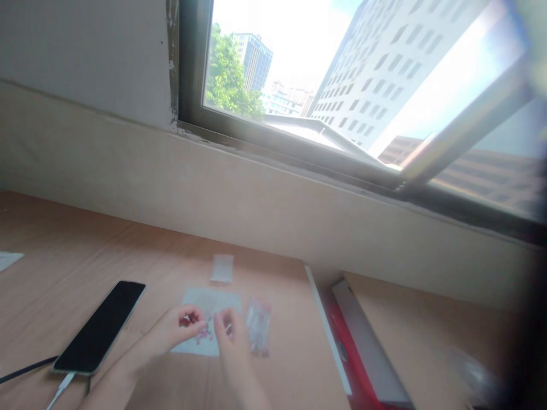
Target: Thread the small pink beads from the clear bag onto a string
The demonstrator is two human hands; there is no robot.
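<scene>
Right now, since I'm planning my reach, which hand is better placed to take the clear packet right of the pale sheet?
Probably your right hand: it is close beside that packet, while your left hand is farther away, with the right hand between them.

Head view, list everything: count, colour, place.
Window frame: 1, dark grey, top right
Buildings: several, mostly white, outside
Trees: uncountable, green, outside
Wall: 1, pale, around window
Desk: 1, light brown, bottom
Phone: 1, black, desk's left
Cables: at least 2, black, white, at phone
Flat item: 1, white, left edge
Sheet: 1, pale, under hands
Bits: uncountable, pinkish, on sheet
Small packet: 1, clear, beyond sheet
Larger packet: 1, clear, right of sheet
Binder-like object: 1, red-grey, right of desk
Wooden board: 1, brown, right
Plastic: 1, clear, lower right
Left hand: 1, bare, over sheet
Right hand: 1, bare, over sheet
</scene>
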